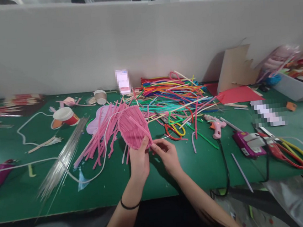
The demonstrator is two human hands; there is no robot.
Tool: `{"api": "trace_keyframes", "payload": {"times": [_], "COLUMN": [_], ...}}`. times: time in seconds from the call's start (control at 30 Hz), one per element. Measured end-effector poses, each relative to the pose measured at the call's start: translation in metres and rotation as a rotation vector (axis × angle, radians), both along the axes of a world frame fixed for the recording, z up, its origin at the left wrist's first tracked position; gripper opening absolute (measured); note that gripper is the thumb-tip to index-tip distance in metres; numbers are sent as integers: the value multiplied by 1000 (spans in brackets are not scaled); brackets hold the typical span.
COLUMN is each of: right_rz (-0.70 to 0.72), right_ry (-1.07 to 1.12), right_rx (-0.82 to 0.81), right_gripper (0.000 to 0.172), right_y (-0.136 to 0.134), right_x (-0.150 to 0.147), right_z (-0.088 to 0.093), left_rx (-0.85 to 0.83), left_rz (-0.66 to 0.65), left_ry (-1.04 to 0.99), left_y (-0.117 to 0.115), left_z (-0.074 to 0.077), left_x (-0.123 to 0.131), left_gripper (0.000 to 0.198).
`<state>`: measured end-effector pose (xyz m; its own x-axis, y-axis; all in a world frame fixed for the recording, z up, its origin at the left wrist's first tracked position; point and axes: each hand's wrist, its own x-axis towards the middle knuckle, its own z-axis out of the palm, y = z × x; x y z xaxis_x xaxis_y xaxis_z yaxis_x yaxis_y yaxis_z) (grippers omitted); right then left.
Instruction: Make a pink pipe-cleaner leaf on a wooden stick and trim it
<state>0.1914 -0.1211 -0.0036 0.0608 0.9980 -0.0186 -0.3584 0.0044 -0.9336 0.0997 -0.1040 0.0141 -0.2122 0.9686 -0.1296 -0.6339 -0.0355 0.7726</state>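
Centre of frame, just above the green counter (200, 173): I am holding the pink pipe-cleaner panel (134, 127) upright. My left hand (139, 161) is clamping its lower edge between thumb and fingers. My right hand (167, 154) is pinching the lower right corner, fingers curled tight. I am judging it light, fuzzy and wire-cored, so easily bent. Gripping the bound edge rather than the loose ends looks safest.

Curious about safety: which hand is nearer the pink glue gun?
Right. The right hand is left of the glue gun, not touching; the left hand is farther left, holding the pink woven piece.
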Motion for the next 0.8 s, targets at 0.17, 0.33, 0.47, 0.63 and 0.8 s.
{"api": "trace_keyframes", "payload": {"times": [0.17,0.33,0.47,0.63,0.8], "right_rz": [-49,-44,-57,-48,-15], "right_ry": [36,119,156,146,139], "right_rx": [-8,-46,-61,-85,-118], "right_gripper": [18,22,22,24,23], "right_y": [4,9,9,5,4], "right_x": [6,10,7,3,4], "right_z": [5,6,7,8,9], "left_rx": [36,29,10,17,23], "left_rz": [-88,-228,-156,-130,-149], "left_ry": [287,462,459,472,497], "left_y": [-2,-5,-7,-8,-9], "left_z": [-7,-7,-2,1,0], "left_x": [-13,-23,-18,-15,-18], "left_gripper": [27,26,22,20,19]}}
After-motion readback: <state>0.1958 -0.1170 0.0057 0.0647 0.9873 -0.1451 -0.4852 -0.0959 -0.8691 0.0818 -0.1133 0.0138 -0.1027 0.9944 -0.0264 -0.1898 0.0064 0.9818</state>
